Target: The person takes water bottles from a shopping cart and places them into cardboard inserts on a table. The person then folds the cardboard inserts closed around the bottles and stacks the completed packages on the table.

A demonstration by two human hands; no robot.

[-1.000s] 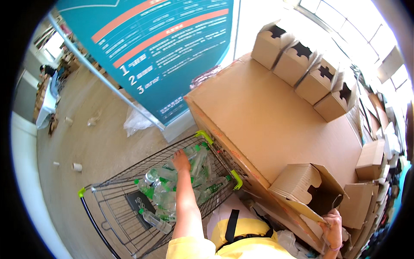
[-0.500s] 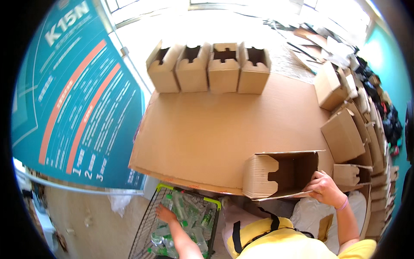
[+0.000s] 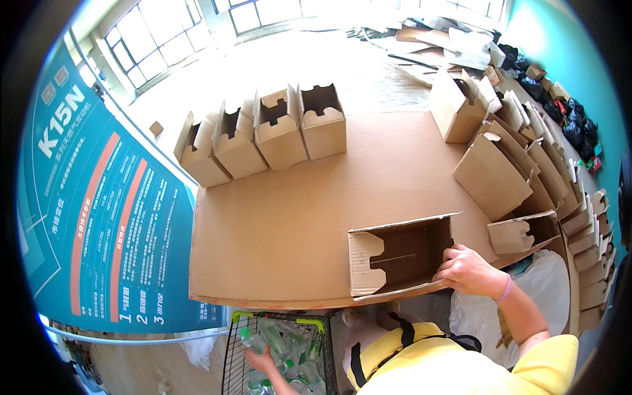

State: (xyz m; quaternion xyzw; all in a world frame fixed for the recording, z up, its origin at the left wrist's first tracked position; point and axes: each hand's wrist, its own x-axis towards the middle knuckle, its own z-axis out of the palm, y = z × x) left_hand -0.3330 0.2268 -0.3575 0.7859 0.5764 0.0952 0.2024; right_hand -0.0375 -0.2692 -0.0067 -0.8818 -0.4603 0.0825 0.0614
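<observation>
Shopping cart (image 3: 233, 359) partly beyond lower edge; left forearm (image 3: 280, 384) too

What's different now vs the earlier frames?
The view swung right, so the row of boxes shows further left. The left hand, earlier reaching among the bottles in the cart, now seems to grip one. Unchanged: the right hand holds the edge of the open box; the row still stands on the large carton.
</observation>
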